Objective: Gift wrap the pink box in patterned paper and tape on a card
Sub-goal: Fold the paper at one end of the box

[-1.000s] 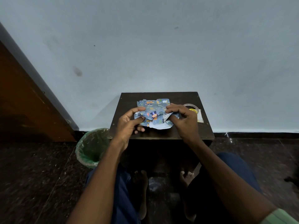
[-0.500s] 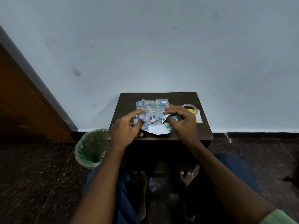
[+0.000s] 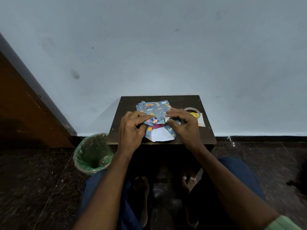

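Hands meet over patterned paper [image 3: 153,109] on the dark worktop [image 3: 126,103]. My left hand [image 3: 132,128] has a pinching grip on the paper's left fold; my right hand [image 3: 183,124] pinches the right fold. A strip of the pink box [image 3: 157,126] shows between them. Tape roll [image 3: 192,111] sits near my right hand.

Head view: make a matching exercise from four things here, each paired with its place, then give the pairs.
1. blue patterned wrapping paper
2. clear tape roll
3. green-lined waste bin
4. pink box

A. on the floor, left of the table
B. under both hands, mid-table
C. peeking out between the paper's folds
D. on the table, beyond the right hand

Pairs: 1-B, 2-D, 3-A, 4-C
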The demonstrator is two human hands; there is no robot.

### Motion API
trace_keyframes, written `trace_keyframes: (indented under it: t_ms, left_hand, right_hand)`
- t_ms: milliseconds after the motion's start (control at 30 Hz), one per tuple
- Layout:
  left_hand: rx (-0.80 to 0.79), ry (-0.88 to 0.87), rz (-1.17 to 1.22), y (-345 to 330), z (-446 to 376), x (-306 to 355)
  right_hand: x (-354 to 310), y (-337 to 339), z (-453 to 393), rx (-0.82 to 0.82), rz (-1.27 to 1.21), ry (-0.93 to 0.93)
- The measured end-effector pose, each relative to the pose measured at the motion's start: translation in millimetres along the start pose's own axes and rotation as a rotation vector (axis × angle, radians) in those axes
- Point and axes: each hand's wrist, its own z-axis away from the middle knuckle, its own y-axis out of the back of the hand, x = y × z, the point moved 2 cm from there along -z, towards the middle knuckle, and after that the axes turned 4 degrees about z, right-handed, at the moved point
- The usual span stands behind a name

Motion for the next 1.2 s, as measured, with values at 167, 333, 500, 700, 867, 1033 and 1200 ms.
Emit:
trace_keyframes:
  t_ms: [167,333,500,700,867,1033,1200]
  left_hand:
    - [0.016,0.027,0.002,-7.3,2.8,1.5]
    - [-0.006,0.037,0.015,-12.2,4.0,5.2]
    - [-0.036,0.005,0.023,-15.2,5.6,6.3]
    - [-0.035,-0.03,0.022,-17.8,6.3,10.6]
    - [0.106,0.005,0.094,-16.0,5.5,21.3]
    - [0.075,0.018,0.19,-11.3,2.9,21.1]
    - [0.056,0.166,0.313,-5.8,2.8,14.6]
  right_hand:
    - [6.3,-1.8,0.0,-0.026,0.038,0.012]
    - [9.0,-3.0,0.2,-0.025,0.027,-0.011]
    - [7.1,-2.4,-0.4,-0.067,-0.02,-0.032]
    - [2.3,-1.3,-2.3,-0.114,-0.049,-0.009]
    - [2.3,-3.0,-2.2,-0.107,-0.099,-0.028]
    - [1.7,-2.0,-2.2,-0.094,-0.179,-0.077]
    - [1.1,-2.7,-2.4,-0.085,-0.234,-0.151]
